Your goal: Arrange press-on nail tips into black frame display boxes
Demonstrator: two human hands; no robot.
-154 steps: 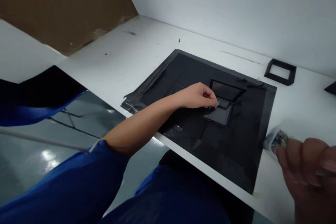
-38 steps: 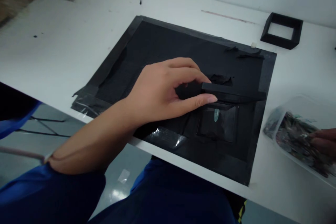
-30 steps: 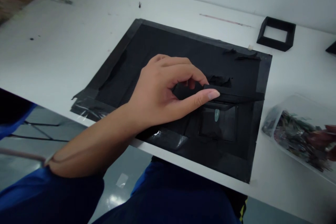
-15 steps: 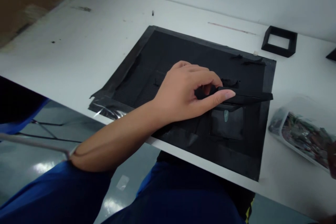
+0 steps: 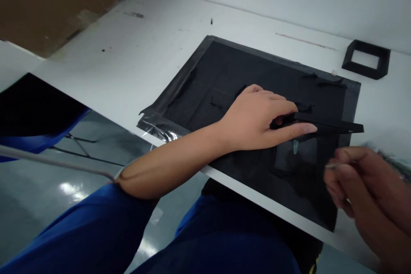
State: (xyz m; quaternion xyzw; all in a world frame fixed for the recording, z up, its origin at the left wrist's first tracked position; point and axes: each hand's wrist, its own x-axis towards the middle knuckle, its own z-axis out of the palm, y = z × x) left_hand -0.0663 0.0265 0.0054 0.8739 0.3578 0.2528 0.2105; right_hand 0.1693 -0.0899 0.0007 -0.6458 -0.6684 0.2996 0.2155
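Note:
My left hand (image 5: 263, 122) rests on a black mat (image 5: 224, 77) taped to the white table and grips a flat black lid-like plate (image 5: 334, 126), lifted edge-on above a small dark square recess (image 5: 297, 156) in the mat. A pale sliver lies in that recess. My right hand (image 5: 362, 184) has come in at the lower right, blurred, its fingers pinched on a small thin pale object that I cannot make out. It hovers just right of the recess.
A square black frame (image 5: 367, 58) lies at the far right of the white table (image 5: 135, 60). A brown board (image 5: 58, 4) leans at the upper left. A clear container of small parts is mostly hidden behind my right hand. Grey floor shows below.
My right hand has left the container of small parts and moved in toward the recess with something pinched. My left hand keeps the black plate raised. The view has shifted left.

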